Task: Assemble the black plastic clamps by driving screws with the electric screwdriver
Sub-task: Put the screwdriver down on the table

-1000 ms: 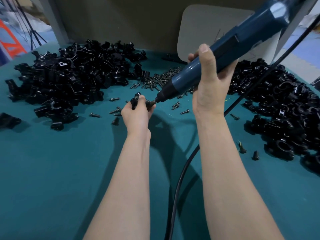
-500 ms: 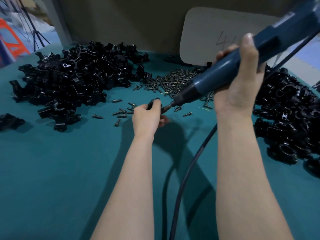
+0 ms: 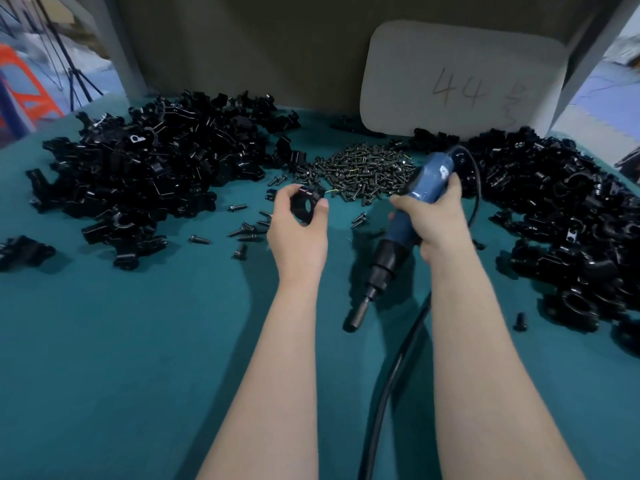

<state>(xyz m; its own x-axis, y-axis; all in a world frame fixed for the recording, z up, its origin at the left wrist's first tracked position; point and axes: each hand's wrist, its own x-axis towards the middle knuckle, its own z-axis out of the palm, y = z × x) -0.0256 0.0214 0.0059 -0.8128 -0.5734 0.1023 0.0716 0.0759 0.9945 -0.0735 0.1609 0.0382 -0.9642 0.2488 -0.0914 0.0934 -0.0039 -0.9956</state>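
My left hand (image 3: 299, 230) grips a black plastic clamp (image 3: 306, 202) above the teal table, its round hole facing me. My right hand (image 3: 433, 216) holds the blue electric screwdriver (image 3: 405, 230) by its body. The tool is tilted with its bit (image 3: 356, 315) pointing down and toward me, well apart from the clamp. A heap of dark screws (image 3: 363, 171) lies just behind both hands. Loose screws (image 3: 247, 232) are scattered left of my left hand.
A big pile of black clamp parts (image 3: 145, 168) covers the left of the teal table (image 3: 138, 341); another pile (image 3: 571, 220) fills the right. The screwdriver's black cable (image 3: 388, 382) runs down between my forearms. A grey board marked 44 (image 3: 460, 77) leans at the back.
The screwdriver left the clamp and swung down, its bit now pointing toward me. My left hand turned the clamp so that its hole shows and moved slightly toward the screw heap.
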